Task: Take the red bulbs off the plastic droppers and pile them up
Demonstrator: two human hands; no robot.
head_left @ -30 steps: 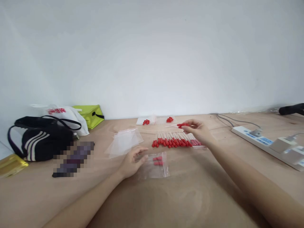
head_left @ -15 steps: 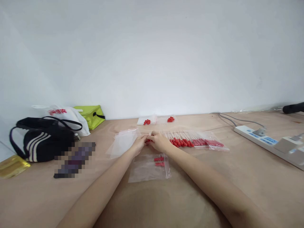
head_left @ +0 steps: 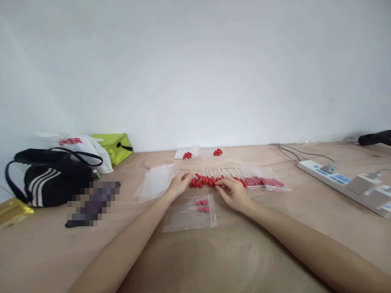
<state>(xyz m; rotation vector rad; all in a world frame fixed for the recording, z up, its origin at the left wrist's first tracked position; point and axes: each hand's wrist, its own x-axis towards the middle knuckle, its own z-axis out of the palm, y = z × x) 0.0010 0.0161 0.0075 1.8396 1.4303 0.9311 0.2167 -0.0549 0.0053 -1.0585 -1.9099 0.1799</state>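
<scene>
Thin pale sticks with red tips (head_left: pixel 205 181) lie side by side in a long row, red ends toward me. At the row's left end, my left hand (head_left: pixel 179 184) has its fingers pinched together; whatever is between them is hidden. My right hand (head_left: pixel 234 194) comes over the red ends near the middle, thumb and fingers curled and closed at a red tip. Nearer me lies a clear zip bag (head_left: pixel 186 217) with two red tips (head_left: pixel 202 205) showing at its right side. Left of my left hand is a fanned stack of clear bags (head_left: pixel 154 181).
Filled bags (head_left: pixel 276 183) lie at the row's right end, and two small bags (head_left: pixel 209 152) with red tips near the wall. A power strip (head_left: pixel 342 183) stands at right. At left are a black bag (head_left: pixel 58 179), a white plastic bag (head_left: pixel 85 148) and a lime-green bag (head_left: pixel 117 148).
My hands were together at the row's left end. My right hand has moved right along the red tips, uncovering the left part of the row; my left hand has stayed near that end.
</scene>
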